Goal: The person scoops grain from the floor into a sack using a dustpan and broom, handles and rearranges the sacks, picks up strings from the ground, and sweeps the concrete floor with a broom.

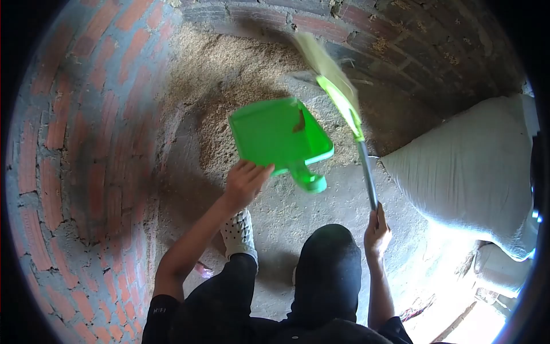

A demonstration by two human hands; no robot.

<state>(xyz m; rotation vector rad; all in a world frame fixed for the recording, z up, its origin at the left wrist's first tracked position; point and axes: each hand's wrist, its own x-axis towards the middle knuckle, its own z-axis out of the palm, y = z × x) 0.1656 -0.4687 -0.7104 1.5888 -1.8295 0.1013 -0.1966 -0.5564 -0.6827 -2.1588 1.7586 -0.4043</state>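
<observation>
- The green dustpan (pixel 263 135) lies at 1 o'clock from your left hand (pixel 247 180), which is the nearer of the two; the broom (pixel 353 121) runs up past the pan's right side, its long axis pointing to 11 o'clock.
- Your left hand is closed on the pan's near edge, fingers curled over the rim; the pan's stubby handle (pixel 309 180) sits free at 3 o'clock from it.
- Your right hand (pixel 377 232) is wrapped around the lower end of the broom's grey stick; the bristles (pixel 326 60) are blurred, at 1 o'clock from the pan. You can't tell whether they touch the floor (pixel 321 209).
- The pan has a dark patch inside its right wall; its nature is unclear, as is whether the pan rests on the floor.
- Loose tan chaff (pixel 223 60) is heaped at 11 o'clock beyond the pan.
- A pale shoe (pixel 239 235) stands at 6 o'clock from your left hand.
- A large white sack (pixel 470 166) bulges at 2 o'clock from your right hand; a brick wall (pixel 97 160) rises at 9 o'clock.
</observation>
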